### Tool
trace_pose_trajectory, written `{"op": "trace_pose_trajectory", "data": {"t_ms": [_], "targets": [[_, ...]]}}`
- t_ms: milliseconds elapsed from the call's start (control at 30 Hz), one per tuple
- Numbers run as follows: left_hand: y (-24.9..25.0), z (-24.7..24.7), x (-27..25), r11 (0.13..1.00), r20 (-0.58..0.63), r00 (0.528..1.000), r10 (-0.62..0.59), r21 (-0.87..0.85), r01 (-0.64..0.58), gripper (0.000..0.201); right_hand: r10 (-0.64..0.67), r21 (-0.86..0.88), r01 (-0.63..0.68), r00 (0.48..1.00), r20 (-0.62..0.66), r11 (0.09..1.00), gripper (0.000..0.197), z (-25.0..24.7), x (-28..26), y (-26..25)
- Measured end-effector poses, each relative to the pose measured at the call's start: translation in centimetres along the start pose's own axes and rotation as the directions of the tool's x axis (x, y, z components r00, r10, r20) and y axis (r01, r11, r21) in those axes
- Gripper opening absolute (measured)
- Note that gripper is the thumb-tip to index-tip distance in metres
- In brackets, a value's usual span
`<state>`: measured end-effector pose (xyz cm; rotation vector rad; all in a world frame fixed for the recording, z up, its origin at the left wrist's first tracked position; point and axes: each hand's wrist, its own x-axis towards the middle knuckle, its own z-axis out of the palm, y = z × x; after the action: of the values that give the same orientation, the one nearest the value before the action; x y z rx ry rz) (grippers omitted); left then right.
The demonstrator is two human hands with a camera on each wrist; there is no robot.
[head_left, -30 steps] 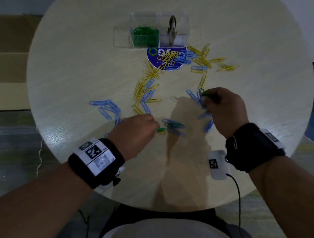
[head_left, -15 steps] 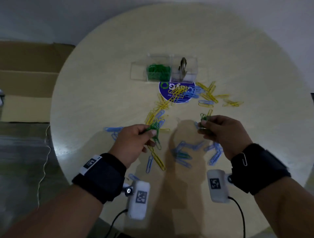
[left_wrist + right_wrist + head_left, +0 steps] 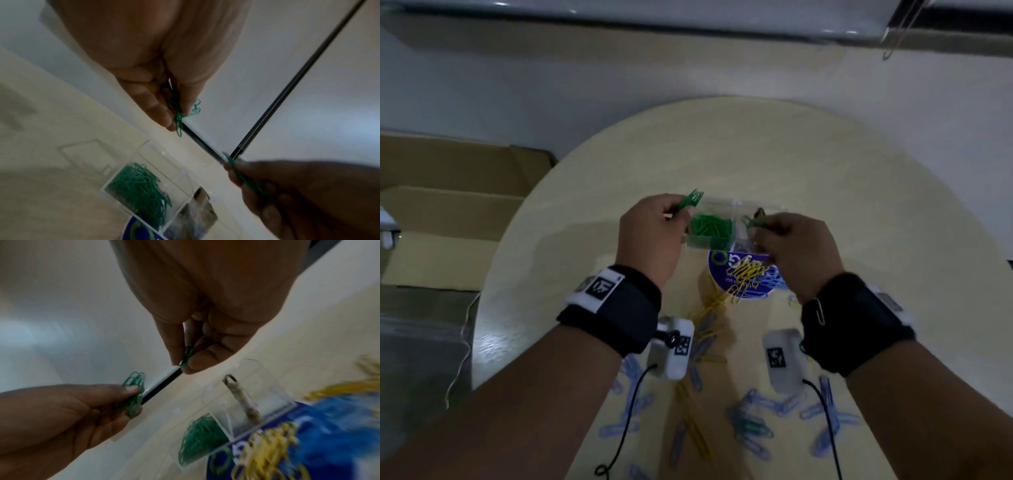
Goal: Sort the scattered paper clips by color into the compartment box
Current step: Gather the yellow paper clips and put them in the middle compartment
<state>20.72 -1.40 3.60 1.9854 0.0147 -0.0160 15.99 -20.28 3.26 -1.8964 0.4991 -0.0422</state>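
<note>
The clear compartment box (image 3: 722, 207) stands at the table's far middle; its middle cell holds a heap of green clips (image 3: 711, 229). My left hand (image 3: 654, 236) hovers at the box's left side and pinches a small bunch of green clips (image 3: 690, 202), also seen in the left wrist view as green clips (image 3: 178, 116). My right hand (image 3: 791, 250) hovers at the box's right side, pinching green clips (image 3: 751, 222), which show between thumb and finger as green clips (image 3: 187, 356). Yellow clips (image 3: 744, 277) and blue clips (image 3: 767, 407) lie scattered nearer me.
A round blue sticker (image 3: 726, 270) lies just in front of the box. The right cell holds a dull metal binder clip (image 3: 242, 399). A cardboard box (image 3: 448, 222) stands beyond the round table's (image 3: 893, 240) left edge. A wall rises behind the table.
Both hands have lifted off the table with green clips and moved away from me, up to the compartment box. The head view has tilted up towards the wall.
</note>
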Motion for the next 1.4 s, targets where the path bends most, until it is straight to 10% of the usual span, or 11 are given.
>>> {"op": "trace_pose_trajectory", "data": {"t_ms": [267, 433, 533, 633, 833, 1000, 1167, 1400], "targets": [[-1.8, 0.4, 1.2, 0.984, 0.102, 0.995, -0.013, 0.180, -0.005, 0.033, -0.065, -0.257, 0.077, 0.996, 0.053, 0.963, 0.046, 2.1, 1.8, -1.2], [-2.7, -2.5, -4.8, 0.958, 0.168, 0.974, 0.155, 0.214, -0.189, 0.024, -0.142, -0.316, 0.134, 0.990, 0.000, 0.939, 0.013, -2.0, -6.7, 1.5], [-4.2, -3.0, -12.7, 0.817, 0.566, 0.765, 0.308, 0.254, -0.518, 0.020, -0.102, -0.478, 0.144, 0.988, 0.113, 0.866, 0.020, -4.3, -14.0, 5.4], [-6.5, -2.9, -19.5, 0.707, 0.797, 0.570, 0.200, 0.286, -0.647, 0.026, -0.128, -0.698, 0.236, 0.971, 0.203, 0.676, 0.036, -5.5, -19.5, 9.5], [-8.5, -3.8, -22.8, 0.669, 0.767, 0.619, 0.169, 0.371, -0.643, 0.032, -0.076, -0.705, 0.477, 0.851, 0.519, 0.526, 0.069, -4.5, -23.4, 13.2], [-7.9, -3.7, -22.0, 0.619, 0.643, 0.726, 0.246, 0.472, -0.628, 0.030, -0.107, -0.734, 0.444, 0.882, 0.459, 0.514, 0.081, -4.5, -21.5, 14.3], [-6.8, 0.0, -21.9, 0.535, 0.713, 0.613, 0.340, 0.389, -0.750, 0.033, -0.228, -0.681, 0.361, 0.932, 0.281, 0.637, 0.059, -6.2, -20.2, 13.5], [-7.8, -0.2, -19.8, 0.577, 0.592, 0.740, 0.320, 0.498, -0.648, 0.031, -0.165, -0.733, 0.353, 0.933, 0.319, 0.581, 0.059, -6.9, -21.8, 14.5]]}}
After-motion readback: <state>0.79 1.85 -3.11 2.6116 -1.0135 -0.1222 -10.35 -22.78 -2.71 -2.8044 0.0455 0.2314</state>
